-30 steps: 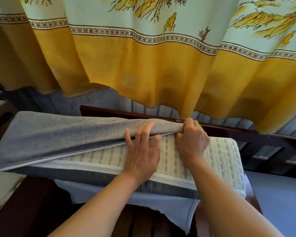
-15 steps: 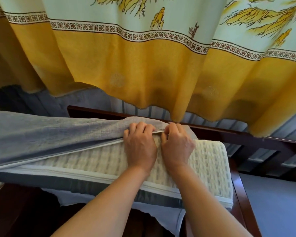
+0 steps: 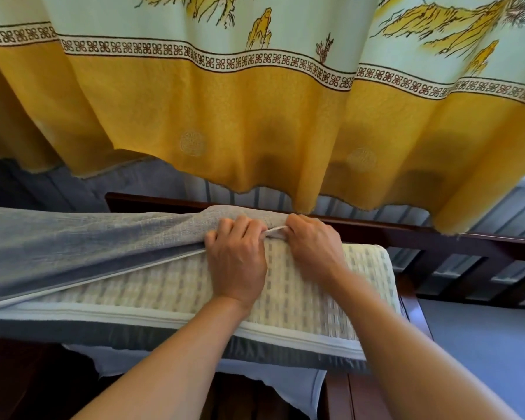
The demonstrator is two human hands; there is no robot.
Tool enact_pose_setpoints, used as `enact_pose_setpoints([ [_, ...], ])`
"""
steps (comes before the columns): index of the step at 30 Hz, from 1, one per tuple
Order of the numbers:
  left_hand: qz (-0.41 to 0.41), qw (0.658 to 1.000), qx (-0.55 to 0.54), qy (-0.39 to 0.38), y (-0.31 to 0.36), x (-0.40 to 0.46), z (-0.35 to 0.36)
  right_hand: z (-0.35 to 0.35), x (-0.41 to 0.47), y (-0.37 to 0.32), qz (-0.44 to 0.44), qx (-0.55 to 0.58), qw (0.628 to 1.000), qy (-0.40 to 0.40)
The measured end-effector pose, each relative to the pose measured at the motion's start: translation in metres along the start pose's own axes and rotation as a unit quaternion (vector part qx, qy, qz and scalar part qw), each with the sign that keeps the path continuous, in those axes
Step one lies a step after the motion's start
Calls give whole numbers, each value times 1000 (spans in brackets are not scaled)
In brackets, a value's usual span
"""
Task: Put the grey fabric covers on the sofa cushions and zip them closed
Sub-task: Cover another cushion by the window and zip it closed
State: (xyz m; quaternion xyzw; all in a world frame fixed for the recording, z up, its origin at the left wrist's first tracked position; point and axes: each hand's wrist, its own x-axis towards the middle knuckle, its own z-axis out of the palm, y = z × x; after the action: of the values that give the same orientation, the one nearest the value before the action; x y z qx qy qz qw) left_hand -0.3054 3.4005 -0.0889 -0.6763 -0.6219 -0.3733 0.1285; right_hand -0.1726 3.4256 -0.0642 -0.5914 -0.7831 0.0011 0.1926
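Both hands pinch the pale edge of the grey cover (image 3: 82,241): left hand (image 3: 237,262) and right hand (image 3: 314,250) side by side, fingers curled. Beneath them lies the woven cushion (image 3: 331,298), half covered, on a dark wooden sofa frame (image 3: 437,241) below a yellow curtain (image 3: 255,122).

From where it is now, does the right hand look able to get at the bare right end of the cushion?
Probably yes. The right hand grips the grey cover edge just left of the cushion's uncovered end, and nothing lies on that bare patch between them.
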Motion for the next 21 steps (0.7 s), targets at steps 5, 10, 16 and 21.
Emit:
enact_pose_setpoints([
  [5, 45, 999, 0, -17, -1, 2, -3, -15, -3, 30, -54, 74, 995, -30],
  [10, 86, 996, 6, -16, -1, 2, -2, -15, -16, 46, -150, -4, 988, 39],
  [16, 108, 994, 20, -12, 1, 9, 0, -12, -9, 42, -86, -76, 984, 140],
  [21, 119, 992, 27, -28, 1, 10, 3, -19, 3, 51, 177, -50, 979, 89],
])
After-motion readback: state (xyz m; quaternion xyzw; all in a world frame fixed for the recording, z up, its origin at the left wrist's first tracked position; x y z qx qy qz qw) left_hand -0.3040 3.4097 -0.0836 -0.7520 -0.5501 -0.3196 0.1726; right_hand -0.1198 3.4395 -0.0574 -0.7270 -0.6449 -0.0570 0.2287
